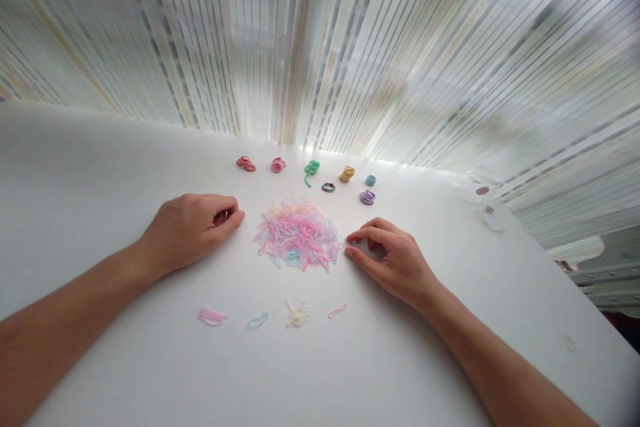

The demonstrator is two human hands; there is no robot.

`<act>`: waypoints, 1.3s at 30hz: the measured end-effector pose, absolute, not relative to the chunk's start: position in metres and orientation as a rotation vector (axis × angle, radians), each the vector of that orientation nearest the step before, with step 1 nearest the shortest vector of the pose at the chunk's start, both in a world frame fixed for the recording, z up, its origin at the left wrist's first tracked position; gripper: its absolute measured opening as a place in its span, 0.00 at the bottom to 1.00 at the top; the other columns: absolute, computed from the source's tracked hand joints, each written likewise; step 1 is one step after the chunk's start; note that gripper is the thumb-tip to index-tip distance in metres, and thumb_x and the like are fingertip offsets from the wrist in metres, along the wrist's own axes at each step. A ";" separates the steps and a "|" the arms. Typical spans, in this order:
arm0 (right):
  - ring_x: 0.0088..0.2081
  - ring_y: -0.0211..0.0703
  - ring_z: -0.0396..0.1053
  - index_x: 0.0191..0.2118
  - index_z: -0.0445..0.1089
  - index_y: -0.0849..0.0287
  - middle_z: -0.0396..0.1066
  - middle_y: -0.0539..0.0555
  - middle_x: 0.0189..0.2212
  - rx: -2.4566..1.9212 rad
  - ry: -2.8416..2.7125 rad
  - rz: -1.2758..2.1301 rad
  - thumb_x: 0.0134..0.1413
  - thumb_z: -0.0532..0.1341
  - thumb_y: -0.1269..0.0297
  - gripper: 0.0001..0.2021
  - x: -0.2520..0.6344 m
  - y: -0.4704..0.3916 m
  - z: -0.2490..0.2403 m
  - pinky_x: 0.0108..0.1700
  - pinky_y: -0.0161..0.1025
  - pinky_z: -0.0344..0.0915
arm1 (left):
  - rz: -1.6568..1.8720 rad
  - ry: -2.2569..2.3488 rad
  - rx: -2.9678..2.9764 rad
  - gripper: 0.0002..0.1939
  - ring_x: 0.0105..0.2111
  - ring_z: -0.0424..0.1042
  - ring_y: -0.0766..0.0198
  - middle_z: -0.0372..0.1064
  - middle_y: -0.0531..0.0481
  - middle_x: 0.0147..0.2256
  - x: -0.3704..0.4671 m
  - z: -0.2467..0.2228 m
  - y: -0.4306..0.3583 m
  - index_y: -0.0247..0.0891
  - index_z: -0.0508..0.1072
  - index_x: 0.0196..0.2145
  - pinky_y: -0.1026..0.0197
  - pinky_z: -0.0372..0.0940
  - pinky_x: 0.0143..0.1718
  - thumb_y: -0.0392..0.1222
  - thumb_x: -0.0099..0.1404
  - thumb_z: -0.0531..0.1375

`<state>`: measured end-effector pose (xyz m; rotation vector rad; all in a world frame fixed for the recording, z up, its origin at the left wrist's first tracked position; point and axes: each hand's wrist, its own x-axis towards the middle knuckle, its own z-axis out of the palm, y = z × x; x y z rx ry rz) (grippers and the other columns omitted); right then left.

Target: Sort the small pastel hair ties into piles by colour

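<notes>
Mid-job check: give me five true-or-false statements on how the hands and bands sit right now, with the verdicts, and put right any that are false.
1. The right hand is by the right edge of the pile of bands. True.
2. The left hand rests on top of the pile. False: it is to the left of the pile, apart from it.
3. The green coil lies between the pink coil and the yellow coil. True.
4. The purple coil is farther from the person than the blue coil. False: the purple coil is nearer.
5. The cream bands lie on the near side of the pile. True.
</notes>
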<state>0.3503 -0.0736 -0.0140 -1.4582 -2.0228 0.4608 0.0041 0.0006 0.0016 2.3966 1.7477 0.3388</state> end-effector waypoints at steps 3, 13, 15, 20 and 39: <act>0.32 0.39 0.67 0.43 0.82 0.57 0.74 0.55 0.38 -1.454 -2.002 0.492 0.61 0.69 0.60 0.08 0.353 -0.073 -0.016 0.35 0.39 0.66 | 0.324 1.757 2.399 0.20 0.27 0.63 0.60 0.68 0.50 0.25 0.004 0.002 0.001 0.42 0.64 0.25 0.57 0.50 0.32 0.57 0.68 0.50; 0.29 0.38 0.69 0.38 0.83 0.55 0.75 0.53 0.34 -1.416 -1.958 0.541 0.64 0.68 0.62 0.06 0.354 -0.071 -0.023 0.32 0.38 0.65 | 0.301 1.771 2.400 0.21 0.27 0.64 0.59 0.69 0.49 0.25 0.005 0.003 0.001 0.42 0.67 0.25 0.57 0.49 0.32 0.58 0.68 0.50; 0.29 0.38 0.69 0.38 0.83 0.55 0.75 0.53 0.34 -1.412 -1.966 0.530 0.65 0.67 0.62 0.06 0.354 -0.071 -0.023 0.32 0.38 0.65 | 0.300 1.768 2.399 0.21 0.27 0.64 0.59 0.69 0.49 0.25 0.005 0.003 0.001 0.42 0.67 0.25 0.57 0.49 0.32 0.58 0.68 0.50; 0.29 0.38 0.69 0.37 0.81 0.55 0.75 0.53 0.35 -1.420 -1.966 0.510 0.66 0.66 0.62 0.07 0.355 -0.070 -0.025 0.32 0.38 0.64 | 0.301 1.761 2.406 0.21 0.27 0.63 0.60 0.68 0.50 0.25 0.005 0.003 0.000 0.41 0.64 0.25 0.57 0.50 0.32 0.57 0.68 0.50; 0.31 0.40 0.65 0.33 0.80 0.58 0.74 0.53 0.30 -1.401 -1.413 1.040 0.57 0.72 0.49 0.16 0.357 -0.083 -0.011 0.33 0.38 0.60 | 0.283 1.782 2.401 0.21 0.27 0.64 0.60 0.69 0.51 0.25 0.005 0.001 0.001 0.41 0.64 0.25 0.58 0.50 0.32 0.57 0.68 0.50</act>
